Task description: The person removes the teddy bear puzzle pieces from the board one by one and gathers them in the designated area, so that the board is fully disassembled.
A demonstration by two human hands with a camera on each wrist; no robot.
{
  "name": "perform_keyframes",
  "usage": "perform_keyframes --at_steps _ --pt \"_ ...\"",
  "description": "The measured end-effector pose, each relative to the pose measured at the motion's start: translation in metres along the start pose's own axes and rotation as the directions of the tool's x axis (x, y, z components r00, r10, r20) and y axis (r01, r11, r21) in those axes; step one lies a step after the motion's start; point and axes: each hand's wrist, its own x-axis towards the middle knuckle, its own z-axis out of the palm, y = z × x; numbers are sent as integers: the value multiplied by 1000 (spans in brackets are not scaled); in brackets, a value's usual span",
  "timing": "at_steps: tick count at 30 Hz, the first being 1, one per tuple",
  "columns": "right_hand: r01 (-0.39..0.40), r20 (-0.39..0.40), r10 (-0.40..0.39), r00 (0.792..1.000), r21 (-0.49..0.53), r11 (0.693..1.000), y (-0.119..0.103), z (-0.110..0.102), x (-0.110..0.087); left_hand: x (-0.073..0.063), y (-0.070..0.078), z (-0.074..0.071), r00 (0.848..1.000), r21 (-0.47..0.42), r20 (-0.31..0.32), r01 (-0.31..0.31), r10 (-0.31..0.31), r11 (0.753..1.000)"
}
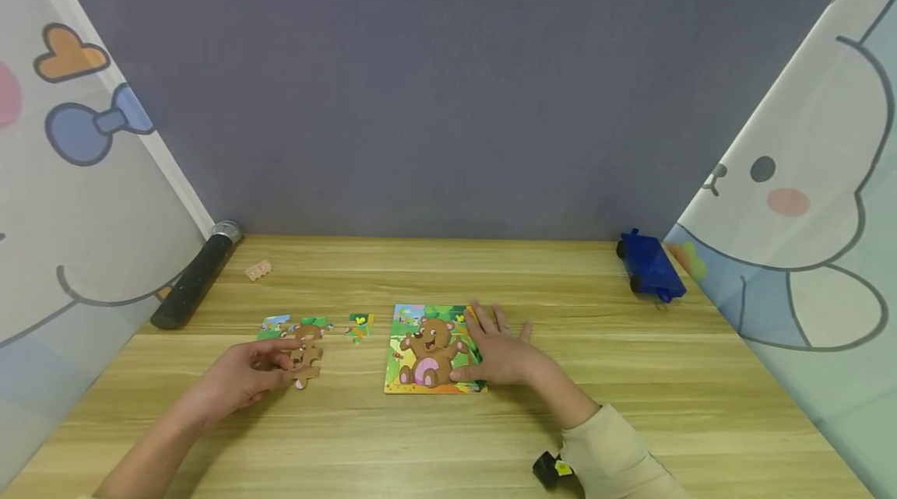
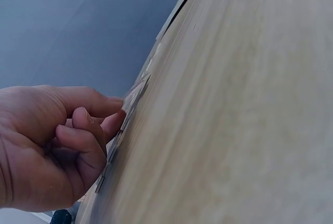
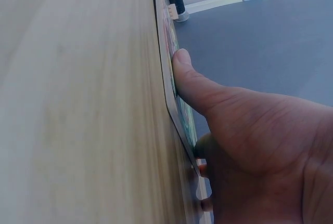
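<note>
1. Your left hand point(image 1: 254, 370) is at the loose puzzle pieces point(image 1: 306, 363), toward the table's point(image 1: 434, 444) left edge. Its fingers are bent in a narrow shape; I cannot tell whether they pinch a piece or only touch one. A poor grip could let a piece slip or flip over.
2. Those pieces are thin and lie close together, some apparently touching. Drag one sideways and its neighbours could be pulled out of line.
3. The separate puzzle fragment point(image 1: 360, 321) lies between that group and the bear board point(image 1: 424, 347). A low sweep toward the table's right edge could knock it askew.
4. Your right hand point(image 1: 499, 355) lies spread wide over the right side of the board, midway between the table's side edges, thumb on the picture. Uneven sideways pressure could skid or turn the board.
5. Your right sleeve point(image 1: 611, 444) is against or just beside a black object point(image 1: 545, 471), nearer the table's near edge; pulling back carelessly could snag it.
</note>
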Motion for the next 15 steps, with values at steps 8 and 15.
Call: perform_keyframes --at_steps 8,15 --pt "-2 -5 2 1000 2 1000 -1 0 -1 -3 3 1 998 54 -61 24 -20 998" --pt "0 -6 0 1000 4 1000 -1 0 -1 -2 6 3 992 67 -124 -9 17 998"
